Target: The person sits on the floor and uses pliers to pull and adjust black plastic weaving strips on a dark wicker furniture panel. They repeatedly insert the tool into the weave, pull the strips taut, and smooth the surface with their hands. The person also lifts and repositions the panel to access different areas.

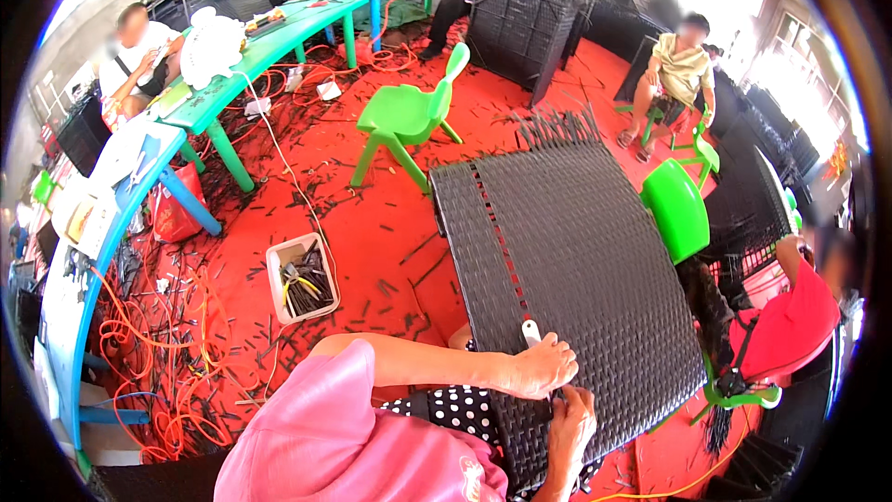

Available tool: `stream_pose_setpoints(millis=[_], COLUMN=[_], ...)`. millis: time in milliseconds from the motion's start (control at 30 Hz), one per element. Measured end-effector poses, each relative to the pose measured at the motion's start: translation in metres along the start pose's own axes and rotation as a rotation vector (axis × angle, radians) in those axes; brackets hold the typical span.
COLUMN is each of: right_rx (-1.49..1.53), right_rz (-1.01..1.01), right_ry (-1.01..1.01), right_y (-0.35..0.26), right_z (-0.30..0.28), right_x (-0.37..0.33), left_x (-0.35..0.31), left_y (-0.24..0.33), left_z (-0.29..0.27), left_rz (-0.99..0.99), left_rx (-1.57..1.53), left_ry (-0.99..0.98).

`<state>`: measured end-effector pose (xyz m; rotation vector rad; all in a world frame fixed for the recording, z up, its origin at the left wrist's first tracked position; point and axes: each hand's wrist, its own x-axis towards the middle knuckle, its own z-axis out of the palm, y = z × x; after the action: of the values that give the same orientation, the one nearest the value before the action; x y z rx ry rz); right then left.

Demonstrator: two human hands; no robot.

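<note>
A large dark woven panel (pixel 576 251) of flat plastic strips lies tilted across my lap. One row of gaps runs along its left part, showing red through it. My left hand (pixel 542 368) is closed around a tool with a white handle (pixel 531 332), whose rounded end sticks out past the fist; its working end is hidden. Just below, my right hand (pixel 571 423) rests on the weave near the tool, its fingers bent together. What those fingers pinch, if anything, is too small to make out. Loose strip ends (pixel 562 130) fan out from the panel's far edge.
A white tub (pixel 275 284) with pliers and dark strip offcuts stands on the red floor (pixel 390 251) at left. Green chairs (pixel 400 116) stand around. Orange hoses (pixel 190 363) tangle beside the blue table (pixel 84 307). Several people sit nearby, one in red (pixel 785 330) at right.
</note>
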<state>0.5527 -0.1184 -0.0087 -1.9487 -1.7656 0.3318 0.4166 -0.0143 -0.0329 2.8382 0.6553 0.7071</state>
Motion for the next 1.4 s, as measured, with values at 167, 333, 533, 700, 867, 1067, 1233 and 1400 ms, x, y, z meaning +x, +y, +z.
stream_pose_setpoints(millis=[167,333,533,700,867,1067,1233,1400], right_rx=[0.329,0.674,0.991,1.11,1.266,1.35,1.37,1.387], right_rz=[-0.09,0.244,0.331,0.307,0.382,0.365,0.373,0.368], right_ry=[0.074,-0.043,0.115,0.159,0.211,0.288,0.305,0.304], right_y=[-0.001,-0.003,0.024,0.022,0.024,0.031,0.031,0.032], right_z=[0.02,0.007,0.002,0.01,0.009,0.012,0.014,0.017], right_x=[0.007,0.012,-0.011,-0.012,-0.014,-0.022,-0.02,-0.023], left_x=[-0.002,-0.005,-0.022,-0.01,0.005,-0.016,-0.036,-0.034], left_y=[-0.001,-0.051,-0.08,-0.096,-0.067,-0.088,-0.081,-0.082], left_z=[-0.041,-0.045,-0.016,-0.018,-0.039,-0.097,-0.099,-0.086], left_rz=[0.044,-0.043,-0.026,-0.544,-0.819,-0.75,-0.782,-0.789], left_rx=[-0.004,-0.029,0.077,-0.672,-1.211,-0.987,-0.932,-0.977], left_ry=[0.032,-0.108,0.06,-0.287,-0.294,0.088,0.068,0.08])
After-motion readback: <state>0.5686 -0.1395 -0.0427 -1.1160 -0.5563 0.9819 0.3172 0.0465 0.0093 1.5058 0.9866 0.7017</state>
